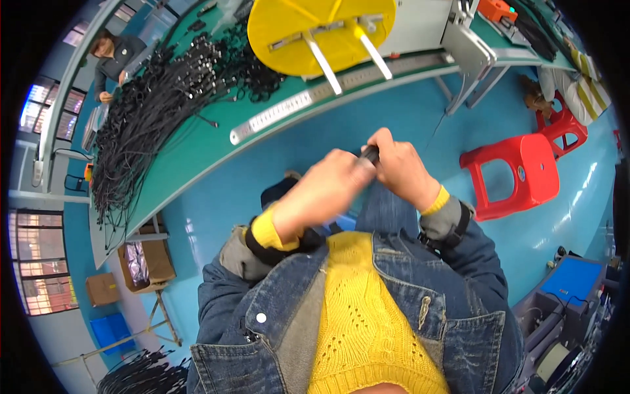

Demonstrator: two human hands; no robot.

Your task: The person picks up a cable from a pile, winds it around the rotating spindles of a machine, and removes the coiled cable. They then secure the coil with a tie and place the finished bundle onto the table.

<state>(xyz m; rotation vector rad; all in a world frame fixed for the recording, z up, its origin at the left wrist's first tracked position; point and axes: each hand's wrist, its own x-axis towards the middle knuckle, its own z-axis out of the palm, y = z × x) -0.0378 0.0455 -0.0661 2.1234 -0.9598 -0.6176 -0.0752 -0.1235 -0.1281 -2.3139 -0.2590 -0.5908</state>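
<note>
Mostly hidden, the held object [371, 155] looks black.

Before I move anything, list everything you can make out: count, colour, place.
Yellow disc: one, yellow, top centre
Workbench: one, green, upper left to centre
Ruler: one, silver, along the bench's front edge
Cables: uncountable, black, piled on the bench
Co-worker: one, dark clothing, upper left
Stools: two, red, right
Orange device: one, orange, upper right
Machine: one, grey with blue top, lower right
Cardboard boxes: at least two, brown, lower left
Dark piece: one, black, between the hands
Jacket: one, blue denim, lower centre
Sweater: one, yellow, under the jacket
Left hand: one, blurred, centre
Right hand: one, centre, fingers around the dark piece
</note>
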